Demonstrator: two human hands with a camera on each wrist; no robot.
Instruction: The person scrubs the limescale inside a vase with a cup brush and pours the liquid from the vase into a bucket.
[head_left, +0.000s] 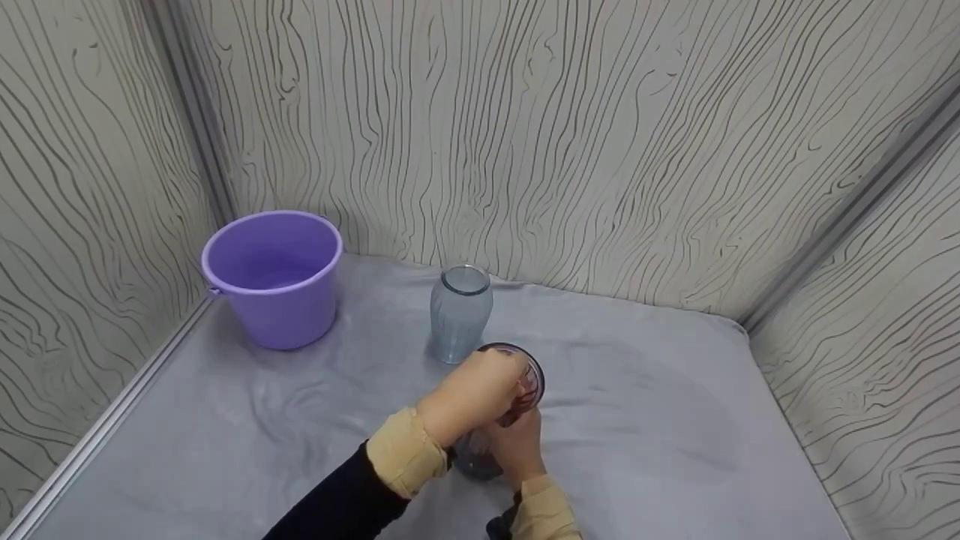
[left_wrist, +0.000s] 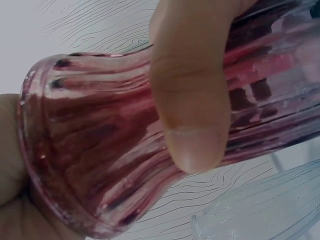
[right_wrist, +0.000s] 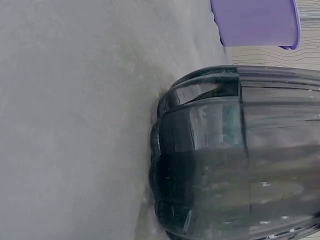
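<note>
A ribbed glass vase [head_left: 476, 466] stands upright close to me; its rounded base looks dark grey in the right wrist view. Its flared neck [left_wrist: 107, 120] shows pink-red, though I cannot tell whether that is the glass or something inside. My right hand [head_left: 516, 444] grips the vase below the rim, its thumb [left_wrist: 192, 100] across the neck. Over the mouth sits my left hand [head_left: 487, 382]; its fingertips are hidden, and whether they hold anything is unclear. A line crosses the vase's lower body [right_wrist: 200, 165], possibly a liquid level.
Just behind stands a pale blue clear glass vase [head_left: 459, 319]. A purple bucket [head_left: 289, 315] is at the back left, near the corner. Grey cloth [head_left: 645, 420] covers the table, and wood-patterned panels [head_left: 480, 127] rise on three sides.
</note>
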